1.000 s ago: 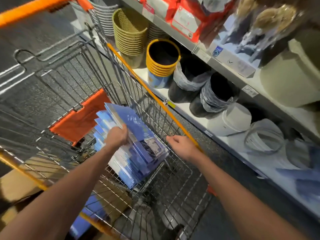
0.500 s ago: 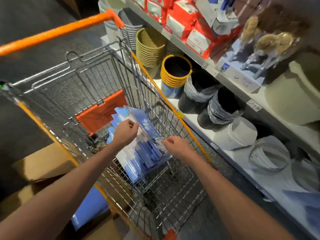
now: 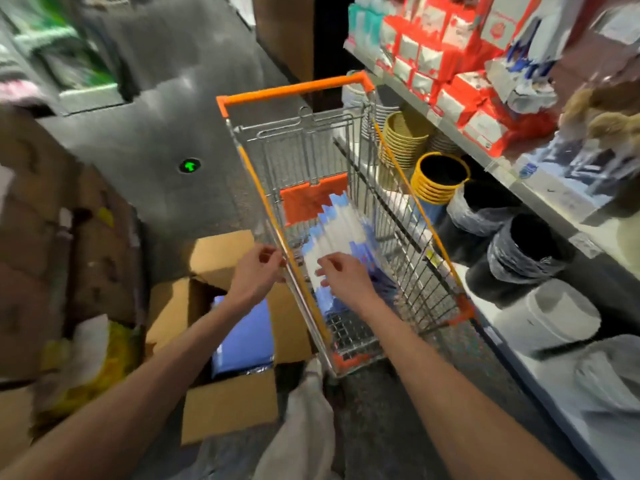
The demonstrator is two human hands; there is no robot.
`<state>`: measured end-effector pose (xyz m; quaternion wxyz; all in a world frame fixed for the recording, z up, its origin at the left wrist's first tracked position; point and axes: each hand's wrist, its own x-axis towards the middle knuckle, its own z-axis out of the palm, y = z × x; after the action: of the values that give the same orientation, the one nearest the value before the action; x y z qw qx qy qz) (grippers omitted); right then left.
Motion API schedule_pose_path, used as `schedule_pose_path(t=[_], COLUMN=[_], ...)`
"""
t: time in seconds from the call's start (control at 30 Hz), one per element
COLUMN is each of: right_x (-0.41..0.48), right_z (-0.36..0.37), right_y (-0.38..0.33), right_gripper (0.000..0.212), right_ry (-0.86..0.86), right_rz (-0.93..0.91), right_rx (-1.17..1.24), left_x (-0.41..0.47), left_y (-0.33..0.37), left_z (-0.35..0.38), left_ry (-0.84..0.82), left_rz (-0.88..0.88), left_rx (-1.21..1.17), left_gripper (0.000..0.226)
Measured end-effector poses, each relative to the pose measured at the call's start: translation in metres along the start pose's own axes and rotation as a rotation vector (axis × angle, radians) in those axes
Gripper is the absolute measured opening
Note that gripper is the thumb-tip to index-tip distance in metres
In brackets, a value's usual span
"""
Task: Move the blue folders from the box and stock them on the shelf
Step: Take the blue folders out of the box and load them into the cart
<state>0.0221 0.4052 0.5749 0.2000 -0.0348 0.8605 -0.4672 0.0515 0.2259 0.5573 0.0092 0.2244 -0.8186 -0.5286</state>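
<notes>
The blue folders [image 3: 341,230] lie fanned in the cart [image 3: 294,93], their long axis running along it and away from the person. Any print is too blurred to read. The right hand [image 3: 343,277] rests on them, fingers loosely spread. The left hand [image 3: 256,271] curls at the cart's rim; I cannot tell whether it grips. More folders [image 3: 242,337] fill the open box [image 3: 228,403] on the left, and the shelf [image 3: 554,386] is on the right.

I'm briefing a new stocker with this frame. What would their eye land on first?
The silver wire shopping cart with orange handle and trim stands centre, holding a fanned stack of blue and white folders, with the right hand over them and the left hand at its rim. On the floor to its left, an open brown cardboard box shows more blue folders.
</notes>
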Motion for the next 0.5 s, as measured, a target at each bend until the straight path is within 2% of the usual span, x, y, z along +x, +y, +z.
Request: schedule_pose_path(t=[0.23,0.5], right_x=[-0.075,-0.081], right_z=[0.082,0.181], right_y=[-0.021,-0.014], right_gripper=[0.030,0.035], right_ry=[-0.224,-0.377], right_rz=[-0.046,0.039], right_rx=[-0.077,-0.156], left_x=[-0.110,-0.127], left_y=[-0.090,-0.165], left_z=[-0.063,-0.114], left_ry=[-0.016,0.072], left_rz=[-0.267,-0.470], left_rx=[-0.027,-0.118], left_gripper=[0.019,0.027])
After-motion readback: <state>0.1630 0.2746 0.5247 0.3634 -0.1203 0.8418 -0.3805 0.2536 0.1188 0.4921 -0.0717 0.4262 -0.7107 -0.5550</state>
